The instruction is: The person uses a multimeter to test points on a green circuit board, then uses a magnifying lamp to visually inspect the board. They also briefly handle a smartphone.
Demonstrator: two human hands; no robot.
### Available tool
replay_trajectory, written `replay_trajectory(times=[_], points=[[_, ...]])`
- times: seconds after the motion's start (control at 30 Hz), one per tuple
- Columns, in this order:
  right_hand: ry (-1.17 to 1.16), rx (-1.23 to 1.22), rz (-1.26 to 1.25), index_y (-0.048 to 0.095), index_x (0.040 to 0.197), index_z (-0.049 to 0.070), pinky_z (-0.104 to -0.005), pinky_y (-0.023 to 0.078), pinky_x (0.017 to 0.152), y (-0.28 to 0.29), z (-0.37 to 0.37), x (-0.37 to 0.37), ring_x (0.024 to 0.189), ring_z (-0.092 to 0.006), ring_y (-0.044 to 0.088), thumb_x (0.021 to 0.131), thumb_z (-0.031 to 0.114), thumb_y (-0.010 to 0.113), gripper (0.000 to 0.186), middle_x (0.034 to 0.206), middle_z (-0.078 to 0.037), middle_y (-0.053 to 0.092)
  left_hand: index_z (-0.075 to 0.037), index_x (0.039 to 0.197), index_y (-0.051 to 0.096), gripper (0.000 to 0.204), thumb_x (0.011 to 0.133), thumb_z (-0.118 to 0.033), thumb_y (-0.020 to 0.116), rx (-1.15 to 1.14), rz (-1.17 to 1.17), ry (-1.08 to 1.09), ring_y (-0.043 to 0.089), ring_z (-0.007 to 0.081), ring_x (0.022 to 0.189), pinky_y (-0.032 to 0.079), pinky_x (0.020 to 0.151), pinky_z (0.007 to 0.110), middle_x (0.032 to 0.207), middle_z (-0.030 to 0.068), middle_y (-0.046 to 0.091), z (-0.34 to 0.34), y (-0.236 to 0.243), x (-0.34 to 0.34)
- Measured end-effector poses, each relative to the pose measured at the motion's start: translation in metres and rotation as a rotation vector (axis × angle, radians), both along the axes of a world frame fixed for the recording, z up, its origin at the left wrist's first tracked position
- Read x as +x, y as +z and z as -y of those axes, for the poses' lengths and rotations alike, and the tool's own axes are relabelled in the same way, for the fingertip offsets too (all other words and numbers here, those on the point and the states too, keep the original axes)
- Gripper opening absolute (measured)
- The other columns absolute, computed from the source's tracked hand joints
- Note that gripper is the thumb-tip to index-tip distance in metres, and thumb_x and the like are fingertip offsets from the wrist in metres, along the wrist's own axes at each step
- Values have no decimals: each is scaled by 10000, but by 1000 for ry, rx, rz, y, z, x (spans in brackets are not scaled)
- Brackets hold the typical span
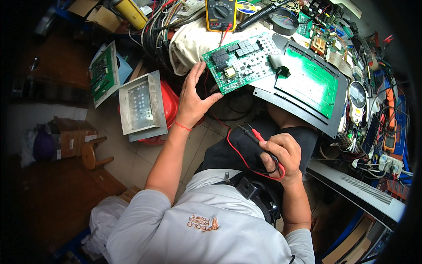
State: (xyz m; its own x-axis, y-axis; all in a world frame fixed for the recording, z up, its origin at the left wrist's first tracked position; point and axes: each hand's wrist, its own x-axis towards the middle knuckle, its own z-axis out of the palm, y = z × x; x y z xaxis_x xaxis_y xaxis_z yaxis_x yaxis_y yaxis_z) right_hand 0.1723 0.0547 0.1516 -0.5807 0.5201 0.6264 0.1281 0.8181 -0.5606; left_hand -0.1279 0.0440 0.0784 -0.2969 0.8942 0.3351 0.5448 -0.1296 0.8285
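A green circuit board [241,61] with black relays and a small yellow transformer lies tilted at the front of the cluttered bench. My left hand [195,97] spans its short left edge, fingertips at the upper corner and thumb at the lower one. Over my lap, my right hand [283,156] is closed around a pair of test probes [257,133], one red and one black, their tips pointing up and left. Behind the board stands a yellow multimeter [220,15], with a red lead plugged in. A ribbon cable [279,64] joins the board to a second green board [307,81] on a dark panel [259,94].
An open metal case [143,103] rests on a red stool [172,103] to my left, near another framed circuit board [104,75]. Cables [154,31] and a white cloth [189,46] crowd the back. Tools and electronics, including an orange meter [390,141], fill the right side.
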Motion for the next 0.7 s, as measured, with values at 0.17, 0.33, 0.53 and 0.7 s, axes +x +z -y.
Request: replay_trajectory(times=[0.17,0.33,0.53,0.7], points=[[-11,7,4,744,1036,44,-368,496,622,0,1,2,719,-246,639,865,141,811,207,857,-78,647,3,1626,291,1089,768,-139,948,6,122,-32,417,287,1542,283,1282,413,1629,188,494,-3,2,-2],[-12,3,-5,743,1037,41,-368,497,624,-1,2,3,718,-247,637,866,142,810,209,855,-80,648,-1,1630,285,1135,743,-169,972,41,84,-41,412,287,1543,280,1284,418,1637,189,482,-3,4,-2],[-12,5,-9,741,1041,41,-368,497,624,-2,2,4,716,-250,636,867,144,811,213,853,-81,647,4,1634,274,1159,737,-194,980,39,86,-46,401,284,1547,263,1291,420,1639,191,479,-4,7,-2],[-17,0,-15,738,1047,42,-369,494,622,-3,1,3,714,-252,633,867,145,812,219,853,-81,644,10,1637,264,1187,728,-231,989,42,70,-67,392,286,1552,244,1297,422,1638,194,477,-9,12,-6]])
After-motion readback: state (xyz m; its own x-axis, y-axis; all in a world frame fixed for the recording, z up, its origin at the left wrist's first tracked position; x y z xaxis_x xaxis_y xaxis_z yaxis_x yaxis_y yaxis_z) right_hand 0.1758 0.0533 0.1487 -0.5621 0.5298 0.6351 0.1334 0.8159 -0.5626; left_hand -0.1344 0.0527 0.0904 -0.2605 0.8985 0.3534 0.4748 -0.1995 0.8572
